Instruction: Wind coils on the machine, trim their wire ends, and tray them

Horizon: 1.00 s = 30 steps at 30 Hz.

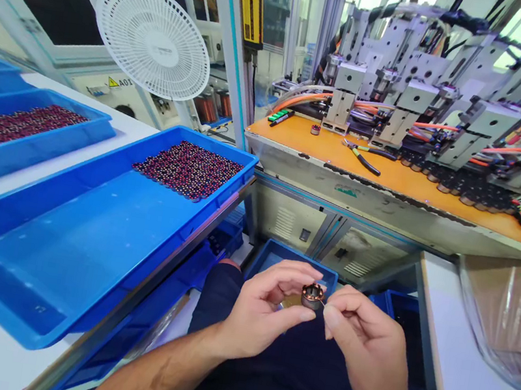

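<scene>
Over the lap, my left hand (262, 307) holds a small round part with copper windings (312, 295) between thumb and fingers, its open ring facing up. Close to its right side, my right hand (365, 343) pinches a thin copper wire end (322, 304) that comes off the part. The fingertips of both hands are a short way apart, with the part between them.
A blue tray (88, 220) at left holds many small wound parts (188, 169). Another filled tray (25, 151) stands farther left. Ahead, an orange bench (294, 136) carries cutters (367, 159), a single part (316, 129) and machine fixtures. A plastic-covered box (509, 313) is at right.
</scene>
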Tool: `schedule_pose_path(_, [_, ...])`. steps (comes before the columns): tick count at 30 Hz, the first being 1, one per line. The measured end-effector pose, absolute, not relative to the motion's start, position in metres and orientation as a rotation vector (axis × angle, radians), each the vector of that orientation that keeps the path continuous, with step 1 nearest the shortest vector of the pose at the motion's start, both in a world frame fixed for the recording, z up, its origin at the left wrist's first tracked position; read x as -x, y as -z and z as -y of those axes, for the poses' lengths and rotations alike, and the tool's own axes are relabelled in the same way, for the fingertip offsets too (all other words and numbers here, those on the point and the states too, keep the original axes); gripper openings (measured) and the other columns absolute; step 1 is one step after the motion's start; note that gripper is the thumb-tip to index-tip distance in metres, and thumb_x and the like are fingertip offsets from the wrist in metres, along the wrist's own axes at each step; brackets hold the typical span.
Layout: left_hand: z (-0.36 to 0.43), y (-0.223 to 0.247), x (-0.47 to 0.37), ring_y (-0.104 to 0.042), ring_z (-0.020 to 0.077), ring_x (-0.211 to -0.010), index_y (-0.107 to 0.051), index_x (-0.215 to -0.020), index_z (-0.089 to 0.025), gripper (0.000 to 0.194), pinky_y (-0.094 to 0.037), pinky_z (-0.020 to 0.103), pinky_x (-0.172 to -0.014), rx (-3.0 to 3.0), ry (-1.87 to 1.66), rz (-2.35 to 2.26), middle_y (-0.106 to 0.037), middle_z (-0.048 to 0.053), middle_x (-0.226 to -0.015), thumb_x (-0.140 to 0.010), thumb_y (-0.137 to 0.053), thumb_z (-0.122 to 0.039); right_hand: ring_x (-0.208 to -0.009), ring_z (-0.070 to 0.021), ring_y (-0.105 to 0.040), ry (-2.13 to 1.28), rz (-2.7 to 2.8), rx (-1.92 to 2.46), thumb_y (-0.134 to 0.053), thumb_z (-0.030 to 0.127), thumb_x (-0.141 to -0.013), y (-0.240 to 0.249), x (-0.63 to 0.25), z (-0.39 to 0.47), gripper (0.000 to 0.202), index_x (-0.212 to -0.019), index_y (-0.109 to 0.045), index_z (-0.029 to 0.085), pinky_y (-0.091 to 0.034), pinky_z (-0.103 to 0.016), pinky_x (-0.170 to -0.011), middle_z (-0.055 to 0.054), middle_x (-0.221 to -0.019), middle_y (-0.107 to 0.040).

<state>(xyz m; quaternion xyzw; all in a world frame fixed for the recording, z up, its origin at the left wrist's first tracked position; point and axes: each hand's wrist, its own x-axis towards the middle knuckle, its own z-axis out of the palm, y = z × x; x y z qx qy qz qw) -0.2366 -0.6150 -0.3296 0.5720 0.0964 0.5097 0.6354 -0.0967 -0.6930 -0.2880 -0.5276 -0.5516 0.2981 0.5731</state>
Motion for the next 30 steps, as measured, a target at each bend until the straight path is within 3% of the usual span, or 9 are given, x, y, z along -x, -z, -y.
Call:
schedule_pose_path(3, [0.613, 0.328, 0.238, -0.069, 0.0210, -0.103, -0.073, -0.101, -0.022, 0.030, -0.059, 0.034, -0.088, -1.371, -1.125, -0.288, -0.065, 0.011, -0.123, -0.074, -0.077, -0.009, -0.059, -0.0098, -0.052, -1.011, 1.141, 1.184, -0.063, 0.030, -0.090, 0.296, 0.095, 0.694, 0.023, -0.072, -0.059, 0.017, -0.043, -0.021, -0.056, 0.001, -0.064, -0.056])
schedule_pose_path(8, [0.610, 0.321, 0.237, -0.071, 0.0204, -0.096, -0.075, -0.091, -0.021, 0.020, -0.060, 0.035, -0.083, -1.411, -1.157, -0.286, -0.071, 0.009, -0.108, -0.073, -0.078, -0.012, -0.054, -0.0087, -0.049, -1.341, 0.922, 1.069, -0.072, 0.037, -0.084, 0.304, 0.091, 0.691, 0.028, -0.075, -0.056, 0.016, -0.043, -0.020, -0.055, 0.003, -0.059, -0.054])
schedule_pose_path(12, [0.608, 0.319, 0.237, -0.071, 0.0223, -0.100, -0.076, -0.092, -0.023, 0.024, -0.058, 0.038, -0.089, -1.477, -1.171, -0.251, -0.075, 0.008, -0.102, -0.071, -0.080, -0.011, -0.052, -0.0075, -0.048, -1.469, 0.901, 0.934, -0.073, 0.039, -0.080, 0.306, 0.092, 0.685, 0.031, -0.094, -0.062, 0.014, -0.043, -0.019, -0.049, 0.000, -0.072, -0.057])
schedule_pose_path(15, [0.607, 0.322, 0.237, -0.070, 0.0226, -0.103, -0.075, -0.095, -0.025, 0.028, -0.057, 0.039, -0.092, -1.489, -1.177, -0.232, -0.076, 0.007, -0.105, -0.072, -0.079, -0.010, -0.052, -0.0083, -0.049, -1.426, 0.993, 0.881, -0.069, 0.040, -0.084, 0.312, 0.095, 0.685, 0.029, -0.096, -0.065, 0.014, -0.045, -0.021, -0.050, 0.000, -0.068, -0.056])
schedule_pose_path(19, [0.607, 0.329, 0.242, -0.069, 0.0231, -0.107, -0.073, -0.101, -0.024, 0.033, -0.054, 0.040, -0.097, -1.533, -1.199, -0.315, -0.075, 0.008, -0.110, -0.071, -0.081, -0.014, -0.059, -0.0102, -0.057, -0.926, 1.187, 1.001, -0.066, 0.025, -0.087, 0.322, 0.094, 0.687, 0.017, -0.102, -0.066, 0.018, -0.050, -0.022, -0.052, -0.002, -0.077, -0.061])
schedule_pose_path(24, [0.615, 0.330, 0.250, -0.068, 0.0229, -0.101, -0.070, -0.107, -0.022, 0.045, -0.055, 0.036, -0.091, -1.728, -1.340, -0.608, -0.074, 0.008, -0.106, -0.064, -0.086, -0.020, -0.073, -0.0179, -0.068, 0.335, 1.599, 1.157, -0.067, 0.007, -0.080, 0.327, 0.081, 0.680, 0.033, -0.110, -0.063, 0.019, -0.058, -0.029, -0.063, -0.007, -0.084, -0.070])
schedule_pose_path(26, [0.622, 0.325, 0.249, -0.069, 0.0210, -0.093, -0.069, -0.110, -0.022, 0.049, -0.057, 0.033, -0.085, -1.851, -1.357, -0.589, -0.075, 0.007, -0.102, -0.064, -0.086, -0.021, -0.072, -0.0191, -0.070, 0.531, 1.644, 1.148, -0.067, 0.005, -0.078, 0.329, 0.076, 0.678, 0.039, -0.114, -0.062, 0.019, -0.059, -0.030, -0.064, -0.007, -0.082, -0.071])
schedule_pose_path(30, [0.629, 0.315, 0.241, -0.070, 0.0193, -0.085, -0.066, -0.116, -0.020, 0.054, -0.058, 0.030, -0.078, -1.945, -1.313, -0.565, -0.075, 0.008, -0.101, -0.066, -0.085, -0.026, -0.073, -0.0209, -0.071, 0.576, 1.683, 1.143, -0.067, 0.008, -0.081, 0.336, 0.073, 0.680, 0.040, -0.118, -0.061, 0.021, -0.060, -0.032, -0.064, -0.007, -0.081, -0.072])
